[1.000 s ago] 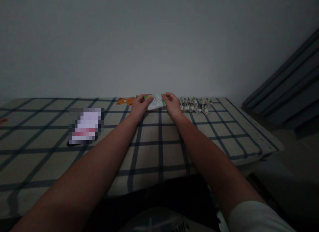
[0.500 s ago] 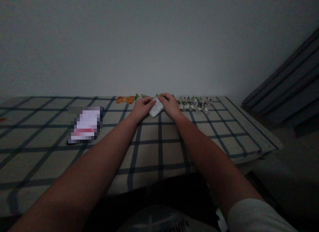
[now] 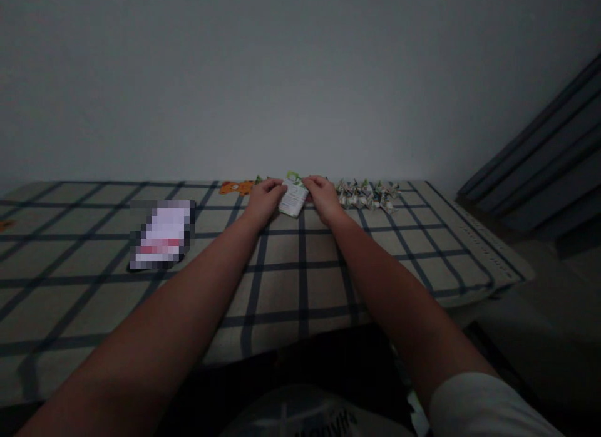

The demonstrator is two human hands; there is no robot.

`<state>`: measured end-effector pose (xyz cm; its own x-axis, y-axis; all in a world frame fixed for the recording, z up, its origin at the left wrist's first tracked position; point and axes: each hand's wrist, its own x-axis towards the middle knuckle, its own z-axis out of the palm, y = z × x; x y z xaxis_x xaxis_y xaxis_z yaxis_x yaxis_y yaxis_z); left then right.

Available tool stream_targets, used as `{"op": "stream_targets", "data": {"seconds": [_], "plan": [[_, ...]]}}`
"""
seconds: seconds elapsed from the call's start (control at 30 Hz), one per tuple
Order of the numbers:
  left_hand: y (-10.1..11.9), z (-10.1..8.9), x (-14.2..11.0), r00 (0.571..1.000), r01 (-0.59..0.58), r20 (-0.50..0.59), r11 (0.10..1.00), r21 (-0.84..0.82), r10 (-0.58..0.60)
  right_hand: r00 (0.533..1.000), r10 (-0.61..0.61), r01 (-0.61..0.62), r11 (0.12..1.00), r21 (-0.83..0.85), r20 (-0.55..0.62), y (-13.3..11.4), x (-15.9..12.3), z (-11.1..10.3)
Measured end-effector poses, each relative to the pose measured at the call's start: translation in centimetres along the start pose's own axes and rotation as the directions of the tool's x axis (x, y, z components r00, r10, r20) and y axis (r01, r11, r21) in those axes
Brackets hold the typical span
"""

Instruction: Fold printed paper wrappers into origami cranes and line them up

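Note:
A small white-and-green printed packet (image 3: 294, 198) lies between my hands near the back of the table, its text side up. My left hand (image 3: 263, 196) pinches its upper left edge between thumb and fingers. At the upper right edge, my right hand (image 3: 322, 193) is closed on it too. A green part shows at the packet's far end. Just right of my right hand sit several small folded white-and-green pieces (image 3: 366, 196), pointed and crumpled in shape. Part of another green piece (image 3: 258, 179) peeks out behind my left hand.
A checked cloth (image 3: 277, 287) covers the table, which meets a plain wall (image 3: 300, 86). To the left lies a phone (image 3: 164, 233) with a blurred screen. An orange bear figure (image 3: 237, 187) is at the back edge. Dark folds of a curtain (image 3: 544, 155) hang at right.
The packet has turned more upright in view and its green far end is now exposed. My right hand has shifted slightly right, off the packet's face to its edge.

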<state>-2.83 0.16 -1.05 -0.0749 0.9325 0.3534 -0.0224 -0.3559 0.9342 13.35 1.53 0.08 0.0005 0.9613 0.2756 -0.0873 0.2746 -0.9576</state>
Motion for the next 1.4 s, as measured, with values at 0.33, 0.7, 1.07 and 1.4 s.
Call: {"op": "stream_targets", "data": {"seconds": [0.33, 0.7, 1.07, 1.4], "plan": [[-0.52, 0.1, 0.21, 0.997, -0.075, 0.015, 0.997, 0.036, 0.075, 0.999, -0.018, 0.018, 1.0, 0.011, 0.027, -0.04, -0.18, -0.06], [-0.38, 0.11, 0.29, 0.997, -0.072, -0.029, 0.997, 0.0, 0.072, 0.999, -0.027, 0.026, 0.999, 0.046, 0.026, 0.38, 0.05, -0.3], [-0.64, -0.02, 0.42, 0.998, -0.066, 0.007, 0.998, 0.003, 0.066, 1.0, -0.027, 0.027, 0.999, 0.043, 0.004, 0.67, 0.27, -0.37], [0.22, 0.25, 0.12, 0.999, -0.053, -0.007, 0.999, -0.002, 0.053, 0.997, 0.041, -0.038, 0.998, 0.059, -0.063, -0.08, 0.34, -0.42]]}}
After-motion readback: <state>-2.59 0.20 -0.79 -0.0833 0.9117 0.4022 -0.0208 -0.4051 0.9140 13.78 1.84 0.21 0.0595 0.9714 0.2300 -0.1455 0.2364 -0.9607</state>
